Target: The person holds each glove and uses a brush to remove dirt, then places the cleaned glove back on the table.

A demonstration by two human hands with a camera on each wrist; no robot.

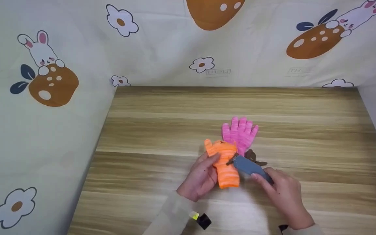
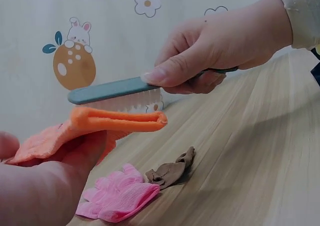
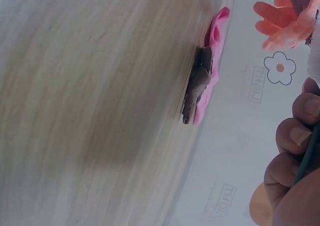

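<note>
My left hand [image 1: 202, 176] holds an orange striped knit glove [image 1: 228, 176] up over the table, thumb on top and its cuff toward me. The right hand [image 1: 286, 191] grips a blue-grey brush [image 1: 250, 167] by its handle. In the left wrist view the brush [image 2: 112, 89] lies just above the orange glove [image 2: 120, 121], its pale bristles facing down at the cloth. Behind, a pink glove [image 1: 240, 130] rests flat on the table with fingers spread away from me. Beside it lies a crumpled brown cloth piece [image 2: 172, 171], partly hidden by the brush in the head view.
The wood-grain table [image 1: 148, 130] is walled at the back and sides by pale cloth [image 1: 158, 49] printed with rabbits and flowers. A small black object [image 1: 204, 221] with a yellow-green piece shows by the left sleeve [image 1: 173, 213].
</note>
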